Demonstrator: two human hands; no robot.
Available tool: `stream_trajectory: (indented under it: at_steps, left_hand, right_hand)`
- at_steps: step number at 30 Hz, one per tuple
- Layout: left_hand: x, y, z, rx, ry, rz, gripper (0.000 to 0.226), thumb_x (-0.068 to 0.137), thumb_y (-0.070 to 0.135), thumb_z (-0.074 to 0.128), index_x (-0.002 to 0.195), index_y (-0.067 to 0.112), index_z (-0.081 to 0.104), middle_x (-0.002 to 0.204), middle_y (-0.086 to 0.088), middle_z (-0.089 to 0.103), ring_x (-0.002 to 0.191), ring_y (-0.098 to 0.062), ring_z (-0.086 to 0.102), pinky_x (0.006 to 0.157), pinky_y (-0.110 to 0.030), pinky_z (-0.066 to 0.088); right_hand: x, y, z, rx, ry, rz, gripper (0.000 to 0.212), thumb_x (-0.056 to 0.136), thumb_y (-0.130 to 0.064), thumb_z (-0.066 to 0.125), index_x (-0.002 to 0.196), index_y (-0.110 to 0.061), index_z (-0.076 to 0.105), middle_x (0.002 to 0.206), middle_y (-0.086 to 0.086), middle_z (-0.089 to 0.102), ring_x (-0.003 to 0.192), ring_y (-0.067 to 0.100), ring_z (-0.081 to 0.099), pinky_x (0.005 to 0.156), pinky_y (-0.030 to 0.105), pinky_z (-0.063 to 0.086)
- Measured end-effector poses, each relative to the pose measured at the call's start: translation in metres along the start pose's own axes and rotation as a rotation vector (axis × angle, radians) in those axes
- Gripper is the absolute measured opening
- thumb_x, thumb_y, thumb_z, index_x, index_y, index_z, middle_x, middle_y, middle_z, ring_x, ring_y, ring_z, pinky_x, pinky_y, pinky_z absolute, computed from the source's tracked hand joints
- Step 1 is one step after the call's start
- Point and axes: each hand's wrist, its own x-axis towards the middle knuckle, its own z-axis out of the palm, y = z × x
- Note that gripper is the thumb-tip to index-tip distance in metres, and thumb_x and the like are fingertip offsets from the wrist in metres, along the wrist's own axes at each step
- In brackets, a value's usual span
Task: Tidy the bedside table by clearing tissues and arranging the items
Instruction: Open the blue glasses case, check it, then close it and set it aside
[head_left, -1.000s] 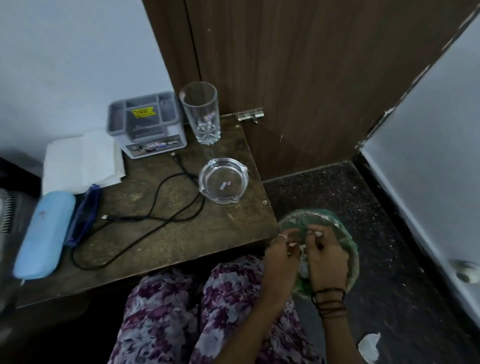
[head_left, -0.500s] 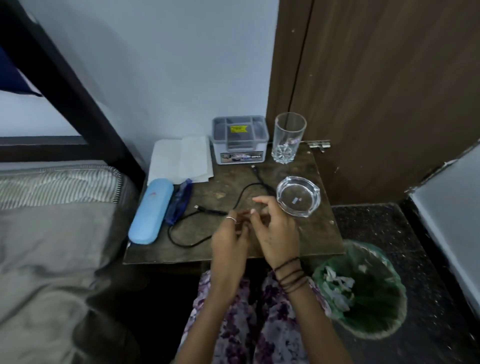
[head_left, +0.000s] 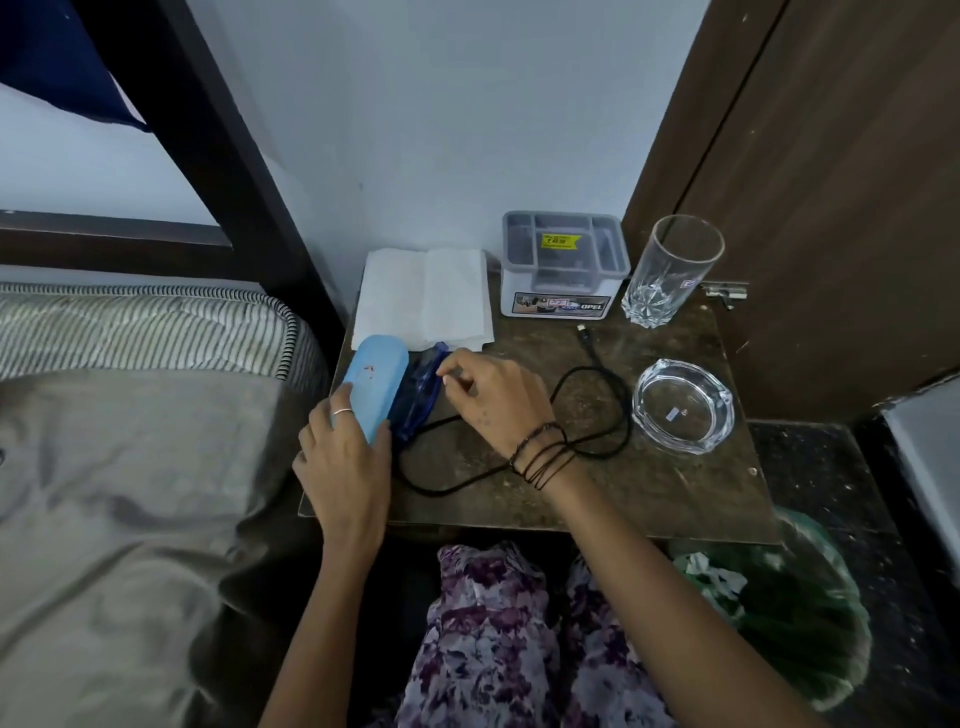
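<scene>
- Head view: your left hand (head_left: 345, 457) rests on the near end of the light blue case (head_left: 375, 388) at the left edge of the bedside table (head_left: 649, 483); the fingers lie over it and the thumb presses its right side, so the hand grips the case.
- Your right hand (head_left: 493, 400) sits just beside it, fingertips curled and pinched at the top of the blue transparent pouch (head_left: 421, 389) that lies against the case; you cannot tell whether the pouch is actually held.
- The 2 hands are close together but not touching.
- The flat white tissues (head_left: 423, 296) lie at the back left of the table, their near edge under the case and pouch.
- The grey organiser box (head_left: 563, 265) stands behind centre, with the empty drinking glass (head_left: 670, 270) upright to its right.
- The black cable (head_left: 592, 410) loops across the middle, passing under your right wrist.
- The glass ashtray (head_left: 683, 405) sits near the right edge.
- The green-lined bin (head_left: 810, 623) on the floor holds crumpled tissue.
</scene>
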Motion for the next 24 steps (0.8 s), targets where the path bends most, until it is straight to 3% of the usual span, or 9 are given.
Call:
stream_trajectory:
  at_steps: [5, 11, 15, 19, 24]
  left_hand:
    - [0.008, 0.000, -0.013, -0.119, 0.073, 0.042, 0.056, 0.076, 0.017, 0.066, 0.128, 0.013, 0.048, 0.118, -0.019, 0.056, 0.104, -0.039, 0.051, 0.077, -0.049, 0.046]
    - [-0.010, 0.023, -0.042, -0.381, 0.015, 0.136, 0.069, 0.067, 0.022, 0.073, 0.127, 0.030, 0.039, 0.113, 0.000, 0.060, 0.098, -0.020, 0.056, 0.070, -0.033, 0.047]
    - [-0.033, 0.059, -0.049, -0.502, -0.069, 0.182, 0.080, 0.064, 0.018, 0.073, 0.132, 0.030, 0.033, 0.112, 0.003, 0.064, 0.098, -0.018, 0.060, 0.070, -0.033, 0.050]
    - [-0.066, 0.091, -0.040, -0.509, -0.152, 0.212, 0.083, 0.069, 0.029, 0.074, 0.138, 0.024, 0.029, 0.115, -0.003, 0.060, 0.104, -0.025, 0.059, 0.076, -0.046, 0.052]
    - [-0.109, 0.116, -0.020, -0.601, -0.303, 0.197, 0.091, 0.068, 0.026, 0.076, 0.141, 0.026, 0.022, 0.124, -0.006, 0.053, 0.110, -0.024, 0.053, 0.079, -0.044, 0.054]
  right_hand:
    - [-0.005, -0.001, -0.006, 0.071, 0.029, 0.040, 0.013, 0.088, -0.026, 0.055, 0.096, -0.024, 0.065, 0.085, -0.008, 0.071, 0.075, 0.012, 0.064, 0.061, 0.025, 0.048]
    - [-0.032, -0.007, -0.038, 0.220, 0.124, 0.109, 0.006, 0.084, -0.025, 0.062, 0.088, -0.027, 0.067, 0.071, -0.013, 0.063, 0.062, 0.003, 0.057, 0.055, 0.022, 0.047]
    - [-0.058, -0.011, -0.060, 0.778, 0.120, 0.380, 0.008, 0.086, -0.015, 0.062, 0.093, -0.016, 0.065, 0.083, 0.006, 0.068, 0.057, -0.001, 0.060, 0.054, 0.018, 0.053]
    - [-0.087, -0.005, -0.078, 1.219, 0.186, 0.631, 0.023, 0.085, -0.015, 0.064, 0.106, -0.007, 0.056, 0.101, 0.007, 0.067, 0.074, 0.012, 0.069, 0.063, 0.025, 0.059]
    - [-0.108, 0.015, -0.091, 1.127, 0.204, 0.737, 0.044, 0.078, -0.015, 0.071, 0.116, -0.012, 0.048, 0.102, 0.006, 0.067, 0.081, 0.013, 0.064, 0.049, 0.018, 0.047]
